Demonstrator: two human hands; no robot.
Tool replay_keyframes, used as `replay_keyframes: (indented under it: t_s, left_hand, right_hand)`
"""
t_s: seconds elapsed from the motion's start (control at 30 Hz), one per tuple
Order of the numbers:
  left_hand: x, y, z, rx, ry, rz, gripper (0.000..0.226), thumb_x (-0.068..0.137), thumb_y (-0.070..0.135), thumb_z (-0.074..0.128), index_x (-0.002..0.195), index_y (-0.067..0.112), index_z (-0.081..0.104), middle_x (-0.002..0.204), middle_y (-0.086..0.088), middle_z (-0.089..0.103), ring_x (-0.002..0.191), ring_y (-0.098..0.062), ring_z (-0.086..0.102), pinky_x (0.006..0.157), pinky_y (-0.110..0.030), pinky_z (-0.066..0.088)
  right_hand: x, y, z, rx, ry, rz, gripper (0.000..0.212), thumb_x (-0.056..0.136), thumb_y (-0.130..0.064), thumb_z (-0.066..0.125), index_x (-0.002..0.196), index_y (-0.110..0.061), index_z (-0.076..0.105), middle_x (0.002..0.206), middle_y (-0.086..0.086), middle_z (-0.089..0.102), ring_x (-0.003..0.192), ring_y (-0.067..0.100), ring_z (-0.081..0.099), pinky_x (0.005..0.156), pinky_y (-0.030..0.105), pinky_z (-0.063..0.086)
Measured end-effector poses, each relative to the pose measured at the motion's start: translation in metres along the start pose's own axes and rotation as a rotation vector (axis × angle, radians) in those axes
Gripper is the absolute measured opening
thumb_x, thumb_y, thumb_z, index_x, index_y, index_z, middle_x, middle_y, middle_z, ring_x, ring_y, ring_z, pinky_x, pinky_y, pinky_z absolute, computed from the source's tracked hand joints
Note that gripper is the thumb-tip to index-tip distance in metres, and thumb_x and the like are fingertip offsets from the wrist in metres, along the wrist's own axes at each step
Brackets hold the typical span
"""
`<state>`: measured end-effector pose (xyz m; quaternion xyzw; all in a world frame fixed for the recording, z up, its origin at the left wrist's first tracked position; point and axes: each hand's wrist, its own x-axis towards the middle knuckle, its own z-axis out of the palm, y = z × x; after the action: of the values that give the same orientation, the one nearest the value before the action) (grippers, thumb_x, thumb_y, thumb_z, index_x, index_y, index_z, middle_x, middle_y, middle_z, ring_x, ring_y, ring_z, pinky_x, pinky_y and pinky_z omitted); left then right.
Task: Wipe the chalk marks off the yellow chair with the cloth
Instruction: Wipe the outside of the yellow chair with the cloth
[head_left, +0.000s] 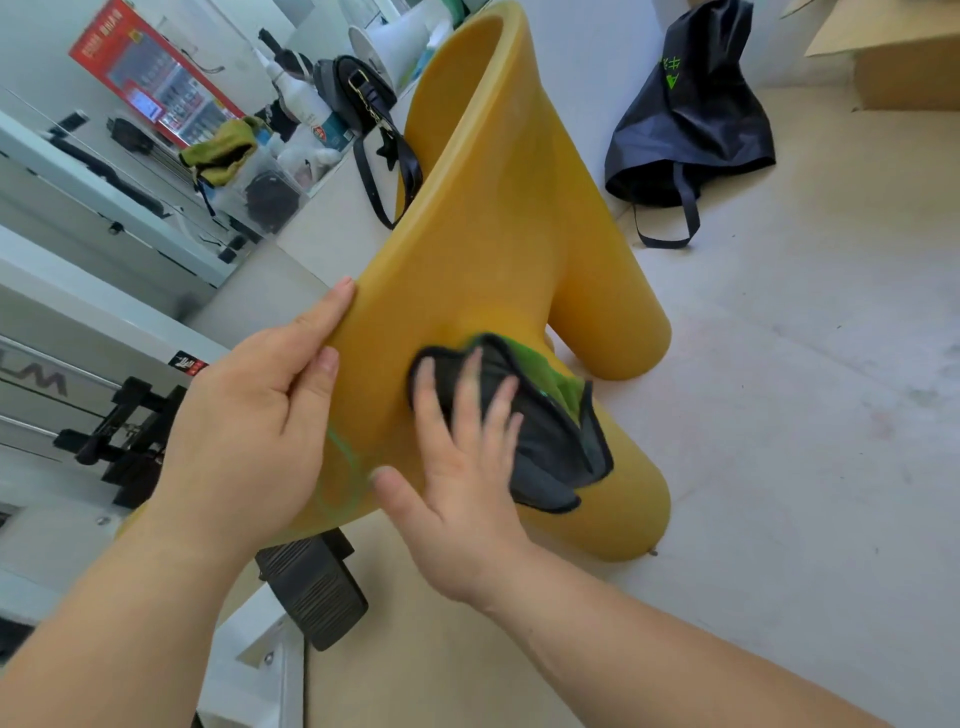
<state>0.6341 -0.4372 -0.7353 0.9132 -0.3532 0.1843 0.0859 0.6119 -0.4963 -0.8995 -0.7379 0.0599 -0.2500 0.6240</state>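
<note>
Mid-wipe: my right hand (457, 467) flat on dark grey-green cloth (556, 447), left hand (249, 415) gripping yellow plastic chair (493, 234) edge. Next: green chalk ring (344, 480), lower centre.

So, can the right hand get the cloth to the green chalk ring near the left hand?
Probably yes. The chalk ring lies on bare chair just beside the right hand pressing the cloth; only the left hand crowds its edge.
</note>
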Motion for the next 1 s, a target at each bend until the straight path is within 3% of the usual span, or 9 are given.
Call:
replay_keyframes:
  t_s: [0.17,0.33,0.4,0.6,0.7,0.77,0.83,0.93,1.0]
  left_hand:
    - [-0.003,0.001,0.000,0.013,0.008,-0.018,0.044,0.102,0.026,0.047,0.142,0.045,0.046,0.101,0.012,0.064,0.086,-0.003,0.052,0.077,-0.019,0.042]
    - [-0.008,0.003,0.003,0.001,0.024,-0.034,0.045,0.103,0.024,0.045,0.143,0.045,0.044,0.096,0.010,0.061,0.088,-0.006,0.050,0.078,-0.030,0.044]
    - [-0.009,0.003,0.005,0.009,0.046,-0.034,0.045,0.104,0.023,0.044,0.144,0.043,0.045,0.097,0.008,0.061,0.090,-0.008,0.051,0.080,-0.036,0.045]
    - [-0.008,0.002,0.008,0.038,0.082,-0.022,0.044,0.103,0.027,0.043,0.144,0.041,0.046,0.102,0.007,0.063,0.087,-0.009,0.051,0.075,-0.038,0.047]
    - [-0.008,0.004,0.009,0.055,0.091,-0.018,0.045,0.101,0.027,0.041,0.144,0.041,0.045,0.095,0.005,0.062,0.084,-0.011,0.050,0.073,-0.040,0.047]
    - [-0.009,0.006,0.010,0.080,0.103,-0.008,0.046,0.101,0.027,0.039,0.145,0.038,0.045,0.096,0.003,0.060,0.087,-0.014,0.051,0.076,-0.041,0.047]
    - [-0.009,0.009,0.013,0.140,0.113,0.013,0.047,0.100,0.026,0.039,0.146,0.029,0.046,0.105,0.000,0.060,0.095,-0.018,0.051,0.081,-0.037,0.043]
    - [-0.008,0.016,0.021,0.275,0.122,0.073,0.051,0.098,0.025,0.043,0.148,0.013,0.043,0.125,-0.010,0.056,0.112,-0.025,0.048,0.092,-0.041,0.039]
    - [-0.008,0.023,0.026,0.342,0.125,0.107,0.055,0.096,0.027,0.044,0.148,0.008,0.041,0.136,-0.014,0.050,0.121,-0.031,0.045,0.100,-0.048,0.035]
  right_hand:
    - [0.019,0.019,-0.005,-0.002,0.128,0.006,0.073,0.080,-0.092,0.002,0.145,-0.066,-0.019,0.161,-0.025,-0.036,0.152,0.019,-0.033,0.118,0.052,-0.024]
    - [0.006,0.081,-0.010,-0.017,0.132,0.402,0.081,0.070,-0.099,-0.003,0.138,-0.065,-0.031,0.166,-0.013,-0.029,0.155,0.027,-0.025,0.121,0.068,-0.003]
    - [0.004,0.075,-0.009,0.017,0.111,0.444,0.093,0.064,-0.101,-0.006,0.142,-0.058,-0.033,0.166,-0.009,-0.031,0.153,0.031,-0.028,0.121,0.068,-0.003]
    - [0.034,-0.012,-0.014,0.064,0.107,-0.016,0.095,0.072,-0.096,-0.004,0.154,-0.051,-0.022,0.165,-0.016,-0.031,0.152,0.025,-0.033,0.116,0.053,-0.024]
    - [0.036,-0.001,-0.011,0.031,0.151,-0.061,0.083,0.078,-0.092,-0.001,0.151,-0.057,-0.020,0.164,-0.020,-0.031,0.155,0.017,-0.024,0.117,0.054,-0.023]
    - [0.028,0.037,-0.008,-0.029,0.184,0.037,0.079,0.080,-0.092,0.005,0.150,-0.061,-0.015,0.166,-0.020,-0.027,0.156,0.020,-0.012,0.119,0.058,-0.015]
    - [0.020,0.082,-0.011,-0.026,0.189,0.277,0.083,0.078,-0.092,0.010,0.152,-0.061,-0.010,0.169,-0.017,-0.018,0.156,0.025,-0.004,0.122,0.064,-0.005]
    - [0.015,0.126,-0.023,0.112,0.133,0.623,0.092,0.071,-0.090,0.007,0.156,-0.056,-0.003,0.172,-0.011,-0.008,0.158,0.029,-0.008,0.120,0.070,0.002]
    - [0.016,0.129,-0.026,0.134,0.100,0.646,0.096,0.068,-0.091,0.004,0.157,-0.055,-0.005,0.172,-0.009,-0.010,0.157,0.033,-0.012,0.120,0.070,0.000]
